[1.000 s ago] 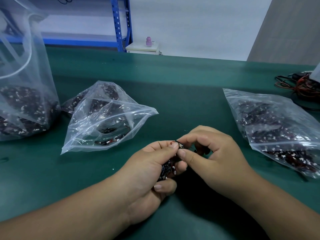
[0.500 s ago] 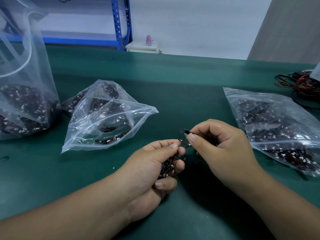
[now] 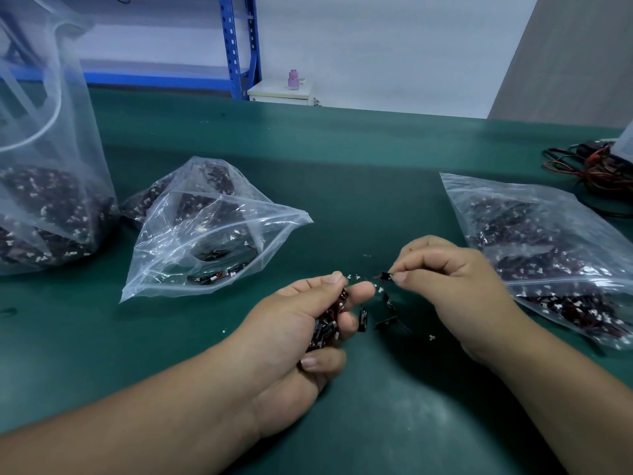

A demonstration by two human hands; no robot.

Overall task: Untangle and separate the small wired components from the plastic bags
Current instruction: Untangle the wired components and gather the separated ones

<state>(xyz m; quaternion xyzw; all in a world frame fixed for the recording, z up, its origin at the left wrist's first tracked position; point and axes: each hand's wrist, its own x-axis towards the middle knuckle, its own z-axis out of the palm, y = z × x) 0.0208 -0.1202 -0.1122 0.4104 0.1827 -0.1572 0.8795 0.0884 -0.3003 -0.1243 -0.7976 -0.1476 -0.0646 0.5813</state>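
Holding a tangled bunch of tiny black wired parts (image 3: 325,329) over the green table (image 3: 342,200), the left hand (image 3: 294,323) curls round it. The right hand (image 3: 455,279) pinches one loose black part (image 3: 386,276). They look light, and the wires look thin and bendy, so pull gently by the hard body.

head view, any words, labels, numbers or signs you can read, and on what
None readable.
Black components in the left hand, single component in the right hand: any marking too small and blurred.
Left bag, middle bag, right bag: no print visible.

Head-worn view, facing forward-down, seemingly close over table (image 3: 359,149)
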